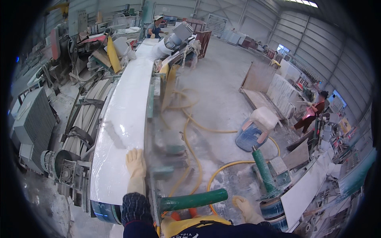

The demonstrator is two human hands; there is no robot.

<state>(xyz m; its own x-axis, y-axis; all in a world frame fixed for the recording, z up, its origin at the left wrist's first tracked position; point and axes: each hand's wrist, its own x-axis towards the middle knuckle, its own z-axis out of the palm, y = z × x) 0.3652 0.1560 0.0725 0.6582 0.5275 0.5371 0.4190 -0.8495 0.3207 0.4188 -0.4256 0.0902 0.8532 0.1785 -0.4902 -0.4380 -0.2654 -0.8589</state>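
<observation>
Lower centre: left hand (135, 163) lies flat, ungripping, on the white strip (126, 107), likely slippery, best held edgewise; right hand's (245, 208) grip cannot be told.

Clock reference: view centre, 12 at the top edge.
Blue barrel (247, 137): between 3 and 4 o'clock; pale block-like item (265, 118) on top.
Yellow hose (222, 169): on the grey floor (226, 89), curving from 6 toward 4 o'clock.
Green post (263, 168): 4 o'clock, tilted.
White panel (302, 192): 4 o'clock, beyond the post.
Co-worker, dark hat (316, 110): 3 o'clock.
Co-worker, pale hat (156, 29): between 11 and 12 o'clock.
Ribbed grey housing (35, 117): 9 o'clock.
Yellow panel (113, 55): 10 o'clock, upright.
Ribbed wall (317, 43): 2 o'clock.
</observation>
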